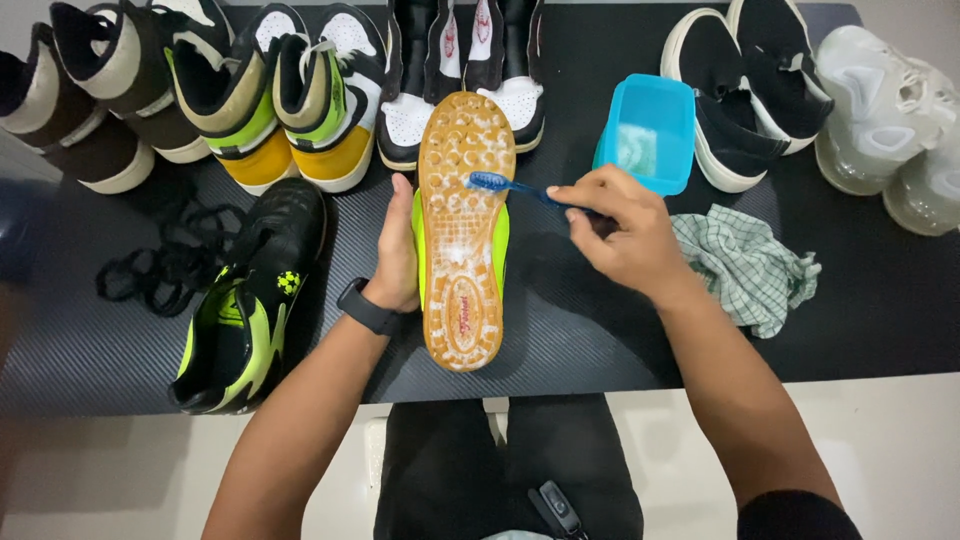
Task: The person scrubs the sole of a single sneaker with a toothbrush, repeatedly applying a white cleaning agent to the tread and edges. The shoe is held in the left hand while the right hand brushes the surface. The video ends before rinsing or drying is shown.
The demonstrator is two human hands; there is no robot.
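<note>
At far left a loose black lace [165, 262] lies beside the matching black-and-lime shoe [250, 300], which rests untouched on the dark mat [880, 320]. The left hand [397, 255] clasps the side of the upturned shoe [462, 225], sole facing up at the mat's middle. White foam covers much of the tan sole; the heel looks less lathered. The right hand [625, 235] is closed around a blue toothbrush [510, 185], bristles on the forefoot. Beyond sit a blue tub [650, 130] and a checked cloth [745, 265].
</note>
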